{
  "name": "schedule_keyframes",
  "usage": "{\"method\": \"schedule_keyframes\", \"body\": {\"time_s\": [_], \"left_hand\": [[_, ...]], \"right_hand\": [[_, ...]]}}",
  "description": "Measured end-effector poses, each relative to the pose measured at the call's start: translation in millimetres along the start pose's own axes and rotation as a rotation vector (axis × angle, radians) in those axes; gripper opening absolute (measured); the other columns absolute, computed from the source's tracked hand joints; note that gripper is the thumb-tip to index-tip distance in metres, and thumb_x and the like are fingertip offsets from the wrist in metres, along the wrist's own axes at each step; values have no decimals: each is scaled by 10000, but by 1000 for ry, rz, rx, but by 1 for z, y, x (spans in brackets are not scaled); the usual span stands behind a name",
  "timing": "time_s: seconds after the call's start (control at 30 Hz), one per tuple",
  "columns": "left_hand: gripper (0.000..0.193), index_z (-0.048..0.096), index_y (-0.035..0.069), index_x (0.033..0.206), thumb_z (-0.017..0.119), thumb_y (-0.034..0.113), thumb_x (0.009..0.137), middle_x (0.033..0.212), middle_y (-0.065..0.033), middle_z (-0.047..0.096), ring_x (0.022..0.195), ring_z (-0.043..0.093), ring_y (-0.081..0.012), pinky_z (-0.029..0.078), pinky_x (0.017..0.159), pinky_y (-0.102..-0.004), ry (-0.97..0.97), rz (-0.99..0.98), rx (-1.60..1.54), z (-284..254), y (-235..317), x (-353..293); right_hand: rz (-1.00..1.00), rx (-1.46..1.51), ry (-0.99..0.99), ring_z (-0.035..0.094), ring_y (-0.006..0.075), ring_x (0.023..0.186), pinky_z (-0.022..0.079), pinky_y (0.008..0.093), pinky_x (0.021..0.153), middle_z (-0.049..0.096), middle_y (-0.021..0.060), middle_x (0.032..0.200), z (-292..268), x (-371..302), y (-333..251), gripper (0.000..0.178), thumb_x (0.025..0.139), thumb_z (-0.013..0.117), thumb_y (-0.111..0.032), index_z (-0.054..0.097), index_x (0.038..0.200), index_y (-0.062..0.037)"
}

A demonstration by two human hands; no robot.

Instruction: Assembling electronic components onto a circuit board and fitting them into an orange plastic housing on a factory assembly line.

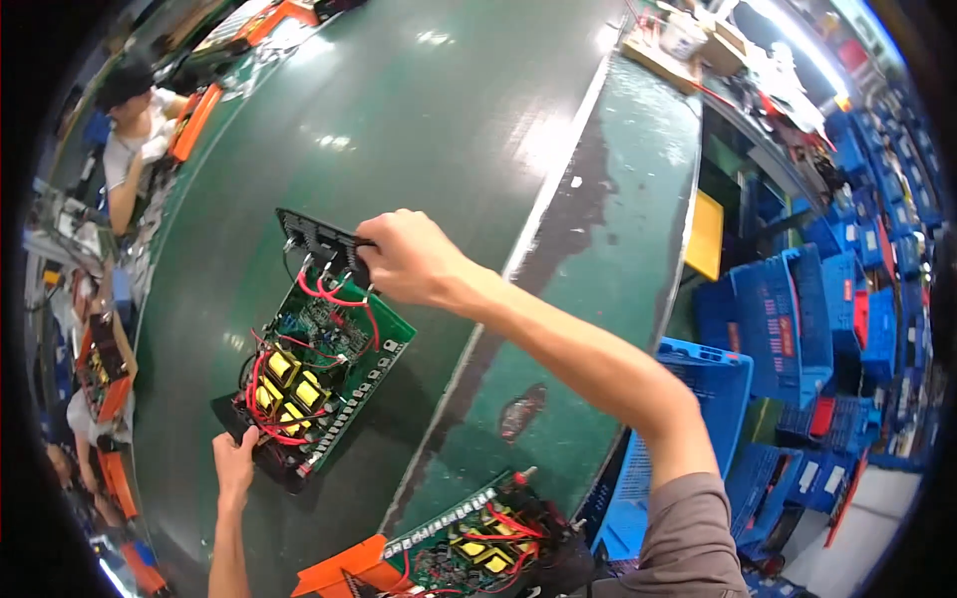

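Observation:
A green circuit board (351, 329) with yellow-wrapped transformers and red wires lies tilted over the dark green conveyor belt (399, 130). My right hand (411, 257) grips the black end panel (321, 239) at the board's far end, its fingers curled over the panel's edge. Red wires run from that panel to the board. At the near end my left hand (235, 460) pinches the corner of a second black panel (284, 468), thumb on top. A second circuit board (478, 543) with similar parts sits at the near edge, beside an orange metal panel (349, 570).
On the right runs a worn green ledge (558, 329), with blue plastic crates (718, 399) stacked beyond it. Across the belt at left, a co-worker (135, 140) handles an orange panel (196, 122). A white bucket (682, 36) stands at the far right.

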State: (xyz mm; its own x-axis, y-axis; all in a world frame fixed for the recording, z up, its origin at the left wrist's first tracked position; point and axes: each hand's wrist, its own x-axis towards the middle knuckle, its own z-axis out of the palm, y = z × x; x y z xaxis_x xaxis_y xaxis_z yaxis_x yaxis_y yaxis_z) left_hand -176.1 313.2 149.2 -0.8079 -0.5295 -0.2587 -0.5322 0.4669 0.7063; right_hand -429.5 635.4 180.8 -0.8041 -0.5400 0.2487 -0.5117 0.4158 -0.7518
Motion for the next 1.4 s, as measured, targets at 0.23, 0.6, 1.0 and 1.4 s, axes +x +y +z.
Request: {"method": "schedule_keyframes", "body": {"time_s": [0.23,0.6,1.0,1.4], "left_hand": [[453,525,-97,623,683,292,792,509,-87,489,530,434,-86,367,468,-347,-287,368,204,68,127,-2],[443,642,-43,674,615,398,702,661,-238,618,672,646,-384,503,632,-444,-214,483,354,243,206,-30],[408,678,25,988,561,387,841,952,-216,662,922,633,-357,490,827,-404,-198,813,459,78,140,-100],[189,673,1,956,606,98,808,1018,-156,668,1031,612,-262,429,935,-359,111,426,350,-109,-152,-361]], "right_hand": [[396,-107,193,521,87,591,428,287,530,577,95,610,-137,-112,-6,155,827,567,-58,630,891,68],[591,-509,484,621,126,652,457,282,599,685,117,750,-204,-196,114,198,860,575,-99,659,983,32],[129,-638,633,486,293,1211,371,358,1004,518,197,1295,-115,-264,77,520,857,597,-144,445,1329,15],[332,470,-67,391,196,1272,308,308,1049,402,152,1389,72,-425,-67,613,931,556,-208,266,1432,-8]]}}
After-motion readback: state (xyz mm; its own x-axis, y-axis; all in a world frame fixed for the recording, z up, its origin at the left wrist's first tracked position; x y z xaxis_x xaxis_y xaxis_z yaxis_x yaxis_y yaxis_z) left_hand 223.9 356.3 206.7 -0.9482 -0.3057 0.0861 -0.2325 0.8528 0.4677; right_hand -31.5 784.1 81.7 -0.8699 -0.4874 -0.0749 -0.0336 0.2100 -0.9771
